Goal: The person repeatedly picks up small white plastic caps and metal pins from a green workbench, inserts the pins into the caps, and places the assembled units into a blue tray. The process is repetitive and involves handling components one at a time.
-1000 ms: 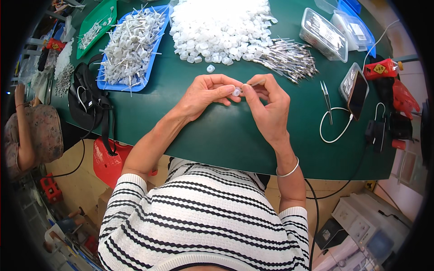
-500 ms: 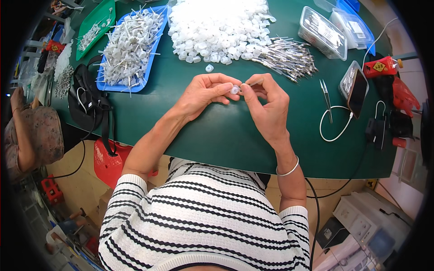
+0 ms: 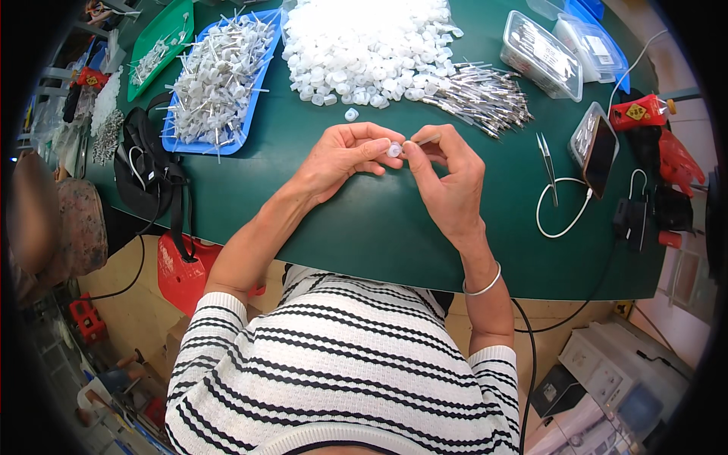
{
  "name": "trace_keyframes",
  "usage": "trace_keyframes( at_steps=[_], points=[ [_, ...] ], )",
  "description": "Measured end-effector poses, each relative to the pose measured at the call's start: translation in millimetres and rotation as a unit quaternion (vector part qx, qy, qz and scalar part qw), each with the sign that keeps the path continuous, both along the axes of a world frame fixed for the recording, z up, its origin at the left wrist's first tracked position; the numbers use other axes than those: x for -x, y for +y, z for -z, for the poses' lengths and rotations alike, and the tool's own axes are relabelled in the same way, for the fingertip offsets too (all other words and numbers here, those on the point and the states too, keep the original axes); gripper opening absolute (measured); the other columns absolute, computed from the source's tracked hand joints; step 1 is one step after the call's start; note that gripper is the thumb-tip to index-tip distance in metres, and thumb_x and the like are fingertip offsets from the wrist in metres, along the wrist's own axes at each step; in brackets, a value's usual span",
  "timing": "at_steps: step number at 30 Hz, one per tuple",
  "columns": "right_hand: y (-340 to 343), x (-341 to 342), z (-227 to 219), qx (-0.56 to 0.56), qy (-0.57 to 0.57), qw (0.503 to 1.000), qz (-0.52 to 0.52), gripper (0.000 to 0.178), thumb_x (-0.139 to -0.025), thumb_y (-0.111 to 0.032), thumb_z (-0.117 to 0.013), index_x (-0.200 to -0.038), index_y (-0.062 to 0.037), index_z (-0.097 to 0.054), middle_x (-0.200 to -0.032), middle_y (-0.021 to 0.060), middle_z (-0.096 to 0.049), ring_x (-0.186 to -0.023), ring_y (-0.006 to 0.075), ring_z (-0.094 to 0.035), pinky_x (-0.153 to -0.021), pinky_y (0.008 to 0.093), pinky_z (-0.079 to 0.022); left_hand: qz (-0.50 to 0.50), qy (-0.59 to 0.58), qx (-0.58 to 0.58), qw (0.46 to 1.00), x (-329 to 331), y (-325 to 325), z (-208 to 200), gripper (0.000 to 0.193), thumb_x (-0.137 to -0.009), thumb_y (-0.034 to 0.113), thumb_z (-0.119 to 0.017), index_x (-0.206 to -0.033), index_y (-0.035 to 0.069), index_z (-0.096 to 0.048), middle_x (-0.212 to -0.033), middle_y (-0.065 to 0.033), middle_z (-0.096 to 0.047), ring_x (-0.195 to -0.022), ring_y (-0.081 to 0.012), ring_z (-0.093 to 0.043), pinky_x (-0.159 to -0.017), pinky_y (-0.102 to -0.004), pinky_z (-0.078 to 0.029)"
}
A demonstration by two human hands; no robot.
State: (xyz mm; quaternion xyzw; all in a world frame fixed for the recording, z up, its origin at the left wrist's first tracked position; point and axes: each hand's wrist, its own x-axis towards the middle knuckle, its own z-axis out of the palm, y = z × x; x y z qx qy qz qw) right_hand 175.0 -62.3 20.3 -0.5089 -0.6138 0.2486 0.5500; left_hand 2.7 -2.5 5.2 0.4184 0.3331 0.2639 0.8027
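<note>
My left hand [image 3: 345, 155] pinches a small white plastic cap [image 3: 393, 150] at its fingertips, over the green table [image 3: 364, 227]. My right hand [image 3: 447, 178] meets it from the right, holding a thin metal pin [image 3: 426, 139] against the cap. A big heap of white caps [image 3: 371, 45] lies just beyond the hands. A bundle of metal pins [image 3: 481, 95] lies to the right of the heap. One loose cap [image 3: 351, 114] sits alone in front of the heap.
A blue tray [image 3: 216, 83] of assembled pieces and a green tray [image 3: 155, 45] sit at far left, a black bag [image 3: 148, 174] at the left edge. Clear boxes [image 3: 542, 53], tweezers [image 3: 547, 155], a phone [image 3: 599, 155] with white cable, and red tools [image 3: 663, 144] lie right. Another person [image 3: 53, 220] sits far left.
Both hands stay together at the same spot; the fingers have shifted only slightly around the cap and pin.
</note>
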Motion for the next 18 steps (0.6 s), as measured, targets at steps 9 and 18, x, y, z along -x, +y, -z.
trace_keyframes(
  at_steps=[9,18],
  points=[
    [-0.5,1.4,-0.3,-0.004,0.005,1.0,0.008,0.01,-0.082,0.002,-0.066,-0.087,0.0012,-0.057,-0.08,0.0105,-0.061,-0.067,0.0202,-0.066,-0.06,0.028,-0.054,-0.007,-0.013,0.037,0.999,0.8,1.0,1.8,0.027,-0.093,0.015,-0.059,-0.111,-0.004,-0.061,-0.097,-0.0096,-0.067,-0.087,-0.0115,-0.066,-0.071,-0.0186,-0.056],
    [-1.6,2.9,-2.4,-0.011,0.009,1.0,0.012,0.01,-0.082,0.002,-0.066,-0.087,0.001,-0.057,-0.08,0.0093,-0.06,-0.068,0.0196,-0.066,-0.06,0.0281,-0.054,-0.004,-0.054,0.063,0.997,2.8,1.9,7.3,0.026,-0.093,0.014,-0.058,-0.113,-0.004,-0.06,-0.1,-0.0099,-0.067,-0.093,-0.015,-0.067,-0.073,-0.0203,-0.056]
  ],
)
